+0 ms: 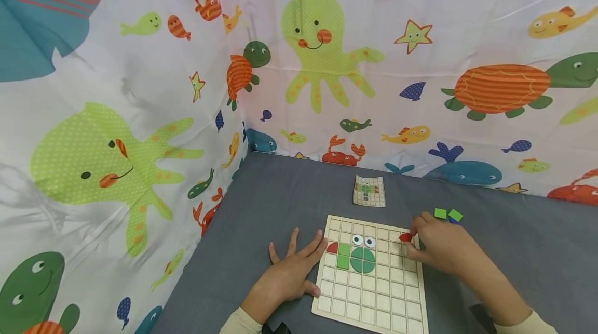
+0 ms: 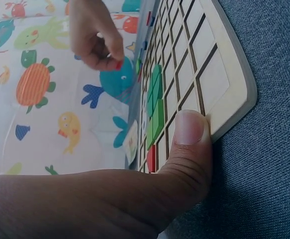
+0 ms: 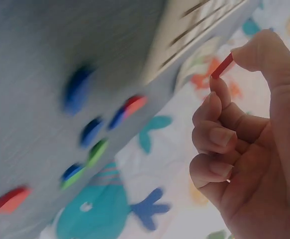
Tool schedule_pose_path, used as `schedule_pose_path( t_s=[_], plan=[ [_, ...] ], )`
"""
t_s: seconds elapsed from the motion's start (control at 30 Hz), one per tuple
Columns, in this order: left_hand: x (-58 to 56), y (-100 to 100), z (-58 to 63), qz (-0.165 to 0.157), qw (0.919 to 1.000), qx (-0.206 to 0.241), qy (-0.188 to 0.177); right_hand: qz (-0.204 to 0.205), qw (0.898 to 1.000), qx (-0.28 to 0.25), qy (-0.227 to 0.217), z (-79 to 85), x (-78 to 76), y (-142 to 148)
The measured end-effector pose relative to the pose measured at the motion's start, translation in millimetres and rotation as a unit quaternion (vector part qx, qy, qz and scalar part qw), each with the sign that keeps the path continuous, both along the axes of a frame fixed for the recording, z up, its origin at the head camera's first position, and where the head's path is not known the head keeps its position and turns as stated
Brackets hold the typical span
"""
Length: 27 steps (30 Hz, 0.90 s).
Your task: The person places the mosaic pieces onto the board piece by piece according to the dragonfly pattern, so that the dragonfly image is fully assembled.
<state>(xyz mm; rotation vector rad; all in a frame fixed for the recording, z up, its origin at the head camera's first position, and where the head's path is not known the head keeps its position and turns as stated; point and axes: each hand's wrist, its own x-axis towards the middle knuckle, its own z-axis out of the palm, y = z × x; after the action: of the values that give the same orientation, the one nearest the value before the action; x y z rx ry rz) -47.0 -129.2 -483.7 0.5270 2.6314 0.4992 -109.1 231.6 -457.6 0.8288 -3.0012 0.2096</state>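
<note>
board (image 1: 388,305) lies on the worktop (image 1: 280,188), its left edge seemingly steadied by the spread left hand (image 1: 290,274), while the right hand (image 1: 439,243) pinches a red piece (image 1: 405,238) near the far right corner, likely for fine control

Your right hand (image 3: 251,134) pinches a thin red piece (image 3: 222,65) between thumb and forefinger. At left, blurred blue, green and red pieces (image 3: 91,132) lie on gray fabric (image 3: 30,84), near a grooved wooden board (image 3: 187,35); a whale-printed cloth (image 3: 154,164) shows beyond.
</note>
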Motion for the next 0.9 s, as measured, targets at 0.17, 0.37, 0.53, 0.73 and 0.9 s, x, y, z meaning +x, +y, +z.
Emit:
schedule_pose_path(
  t_s=[0.17,0.37,0.53,0.73,0.9],
  plan=[
    [1.1,0,0.1,-0.001,1.0,0.0,-0.003,0.034,0.999,-0.028,-0.006,4.5,5.8,-36],
    [0.5,-1,-0.7,0.0,1.0,-0.006,-0.001,0.085,0.995,-0.05,0.021,4.6,9.7,-79],
    [-0.9,0,-1.9,0.0,0.9999,-0.012,0.006,0.124,0.992,-0.031,0.021,-0.7,11.0,-109],
    [-0.5,0,-2.5,0.001,0.9998,-0.017,0.014,0.133,0.991,0.0,0.015,-8.5,13.8,-133],
    [0.7,1,-1.9,0.004,0.9997,-0.017,0.016,0.127,0.992,0.016,0.012,-11.4,15.6,-143]
  ],
)
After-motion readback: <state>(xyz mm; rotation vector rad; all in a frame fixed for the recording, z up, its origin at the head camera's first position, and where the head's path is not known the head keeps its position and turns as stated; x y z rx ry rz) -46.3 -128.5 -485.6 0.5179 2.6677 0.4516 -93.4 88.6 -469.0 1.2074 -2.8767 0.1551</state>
